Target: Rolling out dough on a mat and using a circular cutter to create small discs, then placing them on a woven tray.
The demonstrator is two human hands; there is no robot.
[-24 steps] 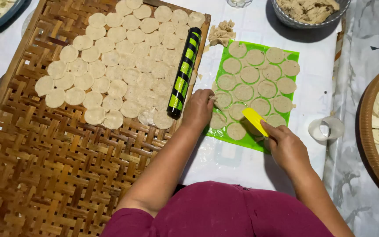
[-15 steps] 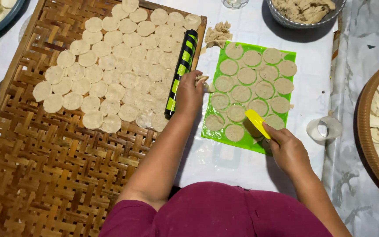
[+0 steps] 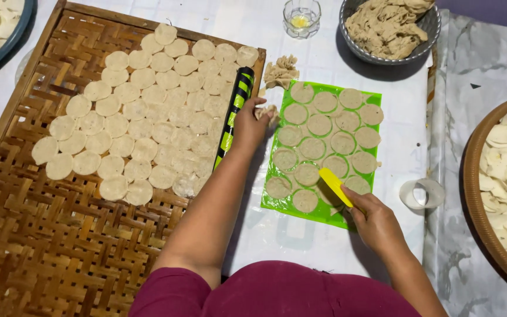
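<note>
Right basket (image 3: 488,194) (edge-cropped), spatula (image 3: 335,186) tip hidden

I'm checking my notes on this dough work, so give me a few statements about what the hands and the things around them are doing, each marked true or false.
1. The right hand holds a yellow scraper over the green mat. True.
2. The left hand holds a scrap of dough. True.
3. The rolling pin lies on the green mat. False: it lies on the woven tray.
4. The green mat is bare. False: dough rounds cover it.
5. The round cutter sits right of the mat. True.
</note>
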